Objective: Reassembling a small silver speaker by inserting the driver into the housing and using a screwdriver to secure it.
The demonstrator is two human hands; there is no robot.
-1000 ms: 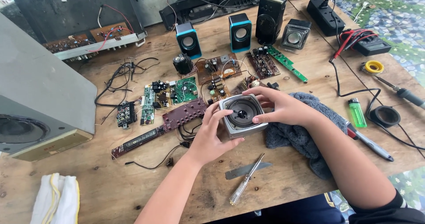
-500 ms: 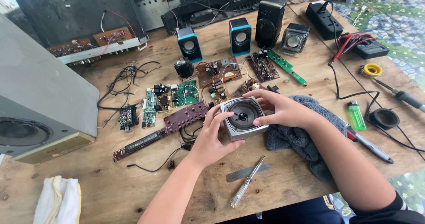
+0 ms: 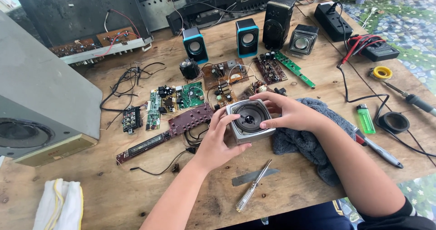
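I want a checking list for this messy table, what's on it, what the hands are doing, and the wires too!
Surface: wooden table, scuffed.
Job's things: small square speaker, cone up, beside a grey towel.
Clutter: circuit boards, two blue speakers, screwdriver, green lighter, white cloth.
Hands: left hand and right hand both grip the speaker.
Cables: black wires loose; red leads.
Surroundings: large grey speaker box left; patterned floor.
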